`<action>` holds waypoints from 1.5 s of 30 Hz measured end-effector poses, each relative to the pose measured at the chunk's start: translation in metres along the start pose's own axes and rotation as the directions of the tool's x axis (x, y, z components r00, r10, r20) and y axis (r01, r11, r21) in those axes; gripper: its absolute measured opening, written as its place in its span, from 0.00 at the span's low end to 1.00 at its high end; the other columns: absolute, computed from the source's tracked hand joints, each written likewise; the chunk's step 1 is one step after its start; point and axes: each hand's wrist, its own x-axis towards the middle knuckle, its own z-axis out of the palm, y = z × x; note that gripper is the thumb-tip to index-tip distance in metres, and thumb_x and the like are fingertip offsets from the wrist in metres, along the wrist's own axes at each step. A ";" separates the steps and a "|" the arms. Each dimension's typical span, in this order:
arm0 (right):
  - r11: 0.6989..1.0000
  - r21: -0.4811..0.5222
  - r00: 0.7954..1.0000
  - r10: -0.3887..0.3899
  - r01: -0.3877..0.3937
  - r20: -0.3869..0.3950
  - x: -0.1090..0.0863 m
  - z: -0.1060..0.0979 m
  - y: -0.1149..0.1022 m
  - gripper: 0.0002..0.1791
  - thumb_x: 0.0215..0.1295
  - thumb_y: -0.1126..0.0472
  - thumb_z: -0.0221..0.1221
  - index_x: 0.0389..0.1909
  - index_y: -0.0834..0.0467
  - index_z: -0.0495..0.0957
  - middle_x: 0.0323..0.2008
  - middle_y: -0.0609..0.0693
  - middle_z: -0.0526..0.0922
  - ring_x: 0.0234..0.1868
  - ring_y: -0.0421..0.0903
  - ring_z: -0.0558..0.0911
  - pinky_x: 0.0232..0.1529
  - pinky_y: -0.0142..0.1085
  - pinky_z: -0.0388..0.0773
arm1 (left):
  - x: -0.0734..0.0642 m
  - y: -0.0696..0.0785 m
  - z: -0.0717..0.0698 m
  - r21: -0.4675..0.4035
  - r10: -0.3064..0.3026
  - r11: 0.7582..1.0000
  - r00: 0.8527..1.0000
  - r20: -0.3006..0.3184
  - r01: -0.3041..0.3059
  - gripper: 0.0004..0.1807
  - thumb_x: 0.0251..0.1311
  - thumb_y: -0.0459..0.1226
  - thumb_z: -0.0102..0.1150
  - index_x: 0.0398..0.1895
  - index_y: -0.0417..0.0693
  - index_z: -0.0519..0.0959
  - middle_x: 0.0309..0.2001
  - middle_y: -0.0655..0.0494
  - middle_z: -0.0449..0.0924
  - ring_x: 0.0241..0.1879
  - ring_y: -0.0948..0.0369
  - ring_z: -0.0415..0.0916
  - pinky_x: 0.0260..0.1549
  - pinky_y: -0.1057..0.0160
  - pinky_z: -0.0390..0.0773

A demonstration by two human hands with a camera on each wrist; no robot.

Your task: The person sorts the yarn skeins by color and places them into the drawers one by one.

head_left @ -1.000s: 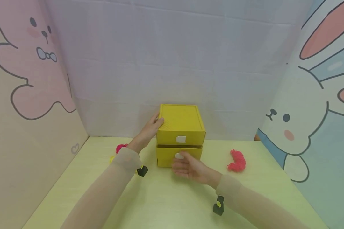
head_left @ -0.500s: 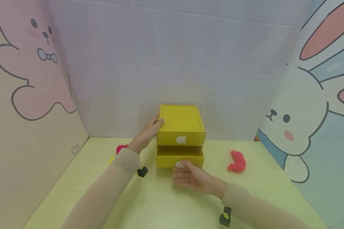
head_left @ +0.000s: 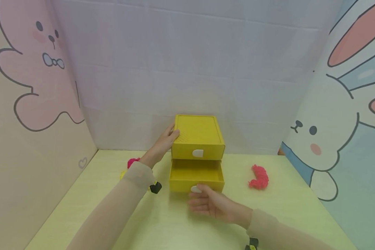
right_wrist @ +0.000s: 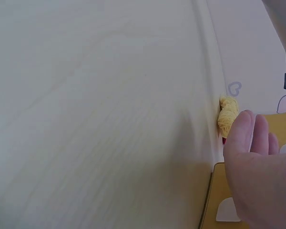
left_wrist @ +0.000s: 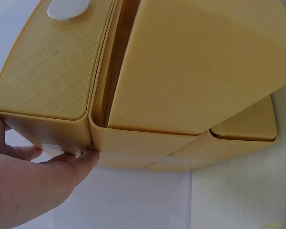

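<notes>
A yellow two-drawer box point(head_left: 198, 128) stands near the back wall, a white tab on each drawer front. My left hand point(head_left: 160, 144) holds its upper left edge, thumb on the top and fingers against the side. In the left wrist view, the thumb point(left_wrist: 81, 164) presses the box at a corner. The lower drawer point(head_left: 179, 186) is pulled well out, and the inside that shows holds nothing. My right hand point(head_left: 217, 205) has its thumb on the lower drawer's white tab handle point(head_left: 194, 189), with the other fingers below it.
A pink yarn bundle point(head_left: 260, 177) lies on the light table point(head_left: 284, 215) right of the box. Magenta yarn point(head_left: 132, 162) and a yellow yarn bundle point(right_wrist: 227, 117) lie to the left, partly behind the left arm. Printed cloth walls point(head_left: 187, 69) enclose the back and sides.
The lower drawer has slid from nearly closed to well out, toward me. My right hand has moved back with its handle; the left hand stays on the box.
</notes>
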 end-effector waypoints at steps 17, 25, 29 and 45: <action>0.999 -0.033 1.000 0.019 -0.019 0.009 -0.012 0.002 0.006 0.42 0.82 0.37 0.50 0.71 0.73 0.70 0.64 0.70 0.80 0.62 0.60 0.84 0.64 0.47 0.81 | -0.002 0.002 0.001 -0.013 0.001 1.000 1.000 0.003 0.000 0.38 0.85 0.53 0.44 0.89 0.64 0.42 0.86 0.52 0.48 0.82 0.48 0.54 0.77 0.39 0.60; 0.996 -0.089 0.999 0.022 -0.019 0.033 -0.014 -0.002 0.006 0.44 0.81 0.35 0.49 0.72 0.73 0.69 0.63 0.68 0.82 0.62 0.61 0.84 0.65 0.48 0.81 | -0.001 0.001 0.000 -0.013 0.002 1.000 1.000 0.004 -0.002 0.38 0.85 0.53 0.43 0.89 0.64 0.43 0.86 0.52 0.49 0.81 0.48 0.56 0.77 0.39 0.60; 0.993 -0.115 0.998 0.027 -0.020 0.058 -0.020 -0.012 0.006 0.41 0.82 0.38 0.50 0.72 0.72 0.69 0.63 0.66 0.82 0.62 0.59 0.84 0.66 0.49 0.80 | -0.001 0.002 0.001 -0.010 -0.003 1.000 1.000 0.001 0.003 0.38 0.85 0.53 0.43 0.89 0.63 0.43 0.86 0.52 0.48 0.81 0.48 0.56 0.77 0.39 0.60; 0.789 -0.613 0.999 0.047 -0.050 -0.021 -0.089 -0.120 -0.021 0.22 0.83 0.53 0.53 0.62 0.65 0.82 0.54 0.60 0.88 0.51 0.58 0.88 0.57 0.50 0.86 | -0.002 0.001 0.000 -0.015 0.009 1.000 1.000 0.009 -0.009 0.37 0.85 0.53 0.42 0.89 0.63 0.43 0.85 0.48 0.50 0.81 0.46 0.55 0.78 0.39 0.58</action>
